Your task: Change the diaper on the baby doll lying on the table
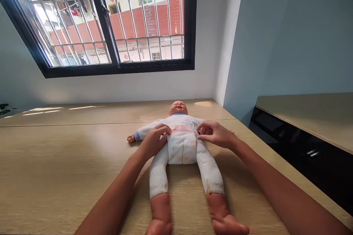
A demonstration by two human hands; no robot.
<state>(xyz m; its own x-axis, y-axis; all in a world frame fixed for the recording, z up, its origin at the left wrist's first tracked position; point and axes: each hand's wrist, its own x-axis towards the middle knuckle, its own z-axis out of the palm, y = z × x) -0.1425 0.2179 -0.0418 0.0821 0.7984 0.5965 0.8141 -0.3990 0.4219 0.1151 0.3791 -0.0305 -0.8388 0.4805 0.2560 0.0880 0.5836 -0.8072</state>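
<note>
A baby doll (182, 117) in a white suit lies on its back on a light wooden tabletop (68, 154), head away from me and bare feet toward me. A white diaper (182, 147) with a pink waistband wraps its hips. My left hand (154, 140) pinches the diaper's waist on the doll's left-hand side in view. My right hand (214, 133) pinches the waist tab on the other side. Both hands have curled fingers closed on the diaper's edges.
A barred window (110, 22) with a black frame fills the wall behind the table. A pale blue wall (289, 33) stands at the right, with a second wooden counter (309, 114) over dark cabinet fronts beside the table's right edge.
</note>
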